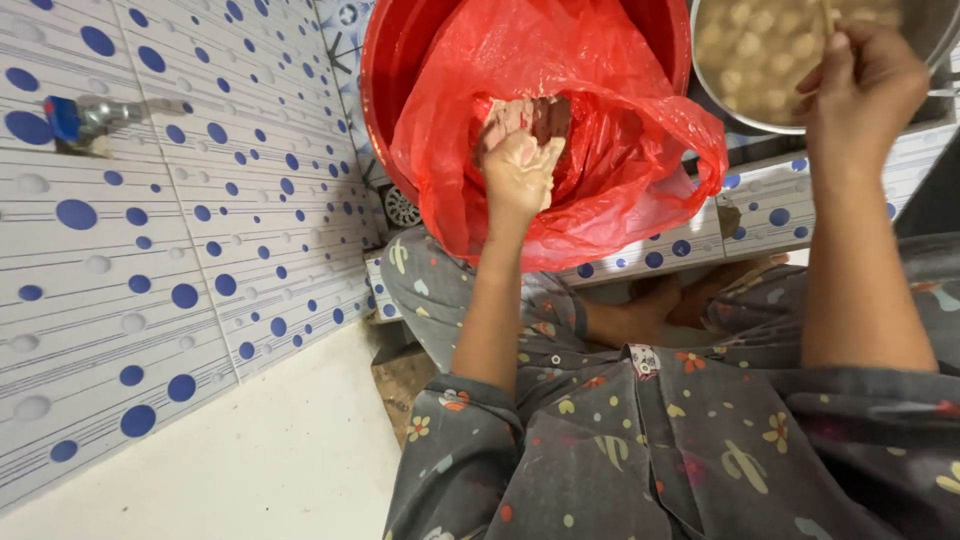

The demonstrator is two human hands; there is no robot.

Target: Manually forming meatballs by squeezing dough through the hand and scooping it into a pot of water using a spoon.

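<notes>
Two hands are at work over two vessels. A pale, reddish-streaked lump of food sits at the mouth of a thin red plastic bag, just above the fingers of the left hand, which close around its lower end; the fingers are coated in a pale paste. The bag lines a round red plastic tub and spills over its near rim toward the person's lap. To the right, touching or nearly touching the tub, stands a round metal pot filled with small pale balls in a cloudy liquid. The right hand hovers at the pot's near edge, its fingers curled in tight with the thumb pressed against them; whether they pinch anything cannot be told from here.

Both vessels rest on a low tiled ledge, white with blue dots, that serves as the surface. The same dotted tiling covers the wall on the left, where a metal tap with a blue handle juts out. A plain white floor lies below. The person sits cross-legged, wearing grey floral-print clothing, with a bare foot tucked beneath the ledge.
</notes>
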